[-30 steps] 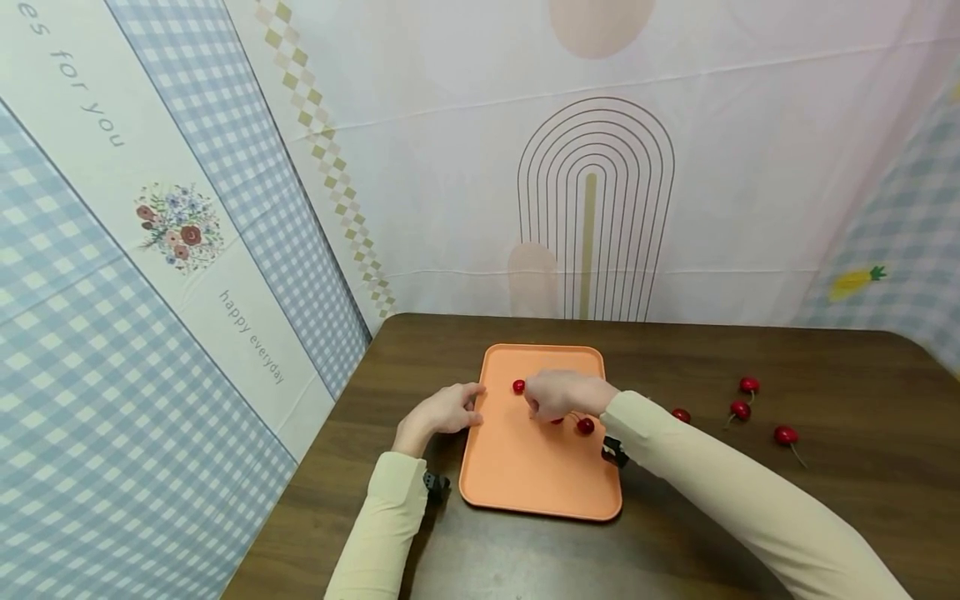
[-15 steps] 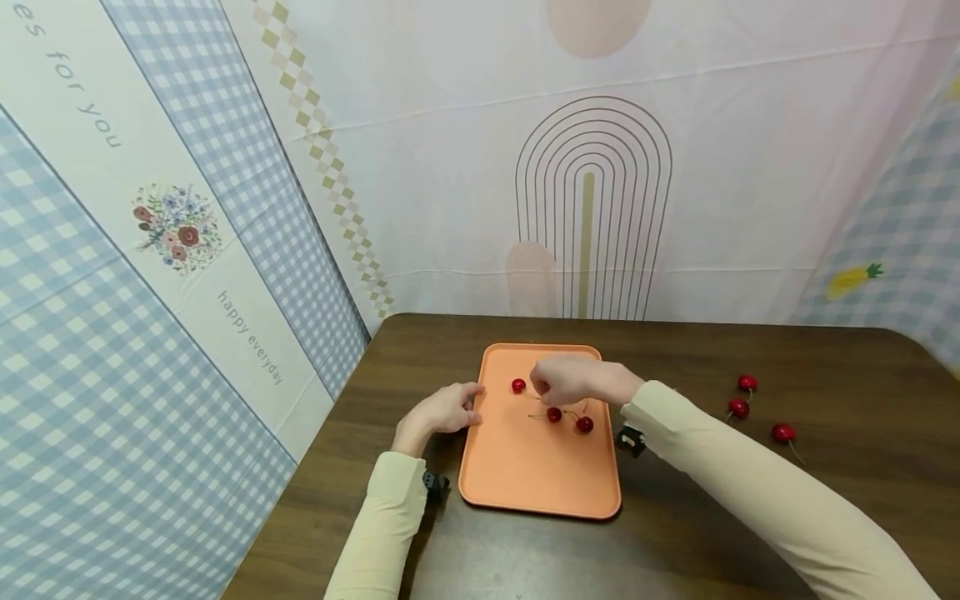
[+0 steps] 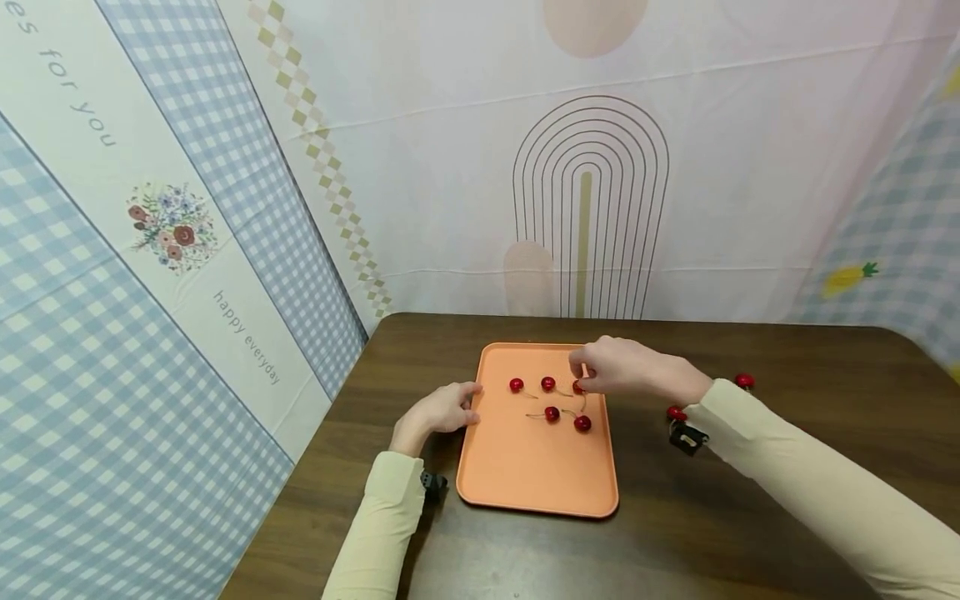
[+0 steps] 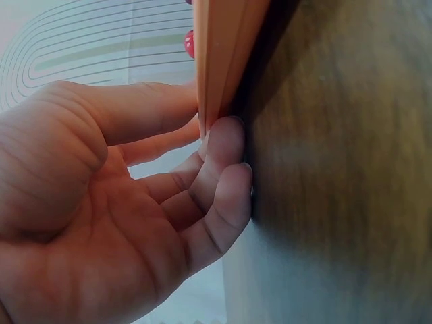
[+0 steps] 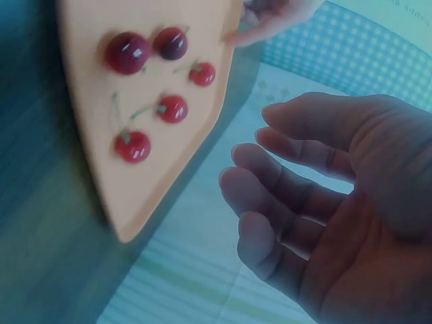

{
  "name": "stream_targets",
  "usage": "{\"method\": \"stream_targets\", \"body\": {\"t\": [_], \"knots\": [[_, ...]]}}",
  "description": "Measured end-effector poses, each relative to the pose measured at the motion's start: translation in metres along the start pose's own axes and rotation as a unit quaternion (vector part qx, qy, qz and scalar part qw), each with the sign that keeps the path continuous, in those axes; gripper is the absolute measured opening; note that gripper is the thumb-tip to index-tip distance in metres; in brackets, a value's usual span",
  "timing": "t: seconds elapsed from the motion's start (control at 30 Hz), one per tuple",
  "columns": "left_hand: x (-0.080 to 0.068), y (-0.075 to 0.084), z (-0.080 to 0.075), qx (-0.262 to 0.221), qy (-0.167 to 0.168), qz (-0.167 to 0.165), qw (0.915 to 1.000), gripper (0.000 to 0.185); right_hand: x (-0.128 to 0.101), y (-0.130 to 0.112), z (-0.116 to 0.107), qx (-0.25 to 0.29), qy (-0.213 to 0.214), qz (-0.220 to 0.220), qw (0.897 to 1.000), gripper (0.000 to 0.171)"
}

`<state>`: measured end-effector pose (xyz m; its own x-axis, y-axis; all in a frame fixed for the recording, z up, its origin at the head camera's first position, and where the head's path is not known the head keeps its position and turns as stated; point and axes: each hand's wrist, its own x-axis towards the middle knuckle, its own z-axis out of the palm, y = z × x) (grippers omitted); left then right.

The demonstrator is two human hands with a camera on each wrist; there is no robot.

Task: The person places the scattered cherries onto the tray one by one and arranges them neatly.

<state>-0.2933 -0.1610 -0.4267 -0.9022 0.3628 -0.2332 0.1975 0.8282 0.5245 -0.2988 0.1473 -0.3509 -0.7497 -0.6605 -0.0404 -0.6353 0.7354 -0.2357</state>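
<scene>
Several red cherries with stems, one of them a dark cherry (image 3: 552, 414), lie on an orange tray (image 3: 534, 475). My left hand (image 3: 441, 408) holds the tray's left edge; in the left wrist view its thumb touches the rim and its fingers curl against the outer side. Over the tray's far right edge is my right hand (image 3: 618, 365), just above a cherry (image 3: 578, 387) that it partly covers. The right wrist view shows this right hand (image 5: 324, 196) with loosely bent fingers, apart from the cherries and holding nothing.
To the right, on the brown wooden table (image 3: 825, 375), lie a cherry (image 3: 744, 381) and another cherry (image 3: 677, 413) beside the right wrist's black camera (image 3: 687, 437). The right sleeve (image 3: 810, 467) hides part of that side. A patterned cloth (image 3: 450, 167) hangs behind.
My right hand has moved from the tray's middle to its far right edge, uncovering more cherries on the tray. The left hand stays at the tray's left edge.
</scene>
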Motion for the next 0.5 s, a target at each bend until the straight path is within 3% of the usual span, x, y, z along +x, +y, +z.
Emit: {"method": "stream_targets", "body": {"t": [0.27,0.5], "knots": [[0.001,0.000,-0.001,0.004,-0.003,-0.002,1.0000,0.054,-0.029,0.028,-0.006,-0.010,0.016,-0.013,1.000,0.011],[0.000,-0.001,0.000,0.007,0.000,0.000,1.0000,0.054,-0.052,0.050,0.005,0.016,-0.027,-0.002,0.999,0.008]]}}
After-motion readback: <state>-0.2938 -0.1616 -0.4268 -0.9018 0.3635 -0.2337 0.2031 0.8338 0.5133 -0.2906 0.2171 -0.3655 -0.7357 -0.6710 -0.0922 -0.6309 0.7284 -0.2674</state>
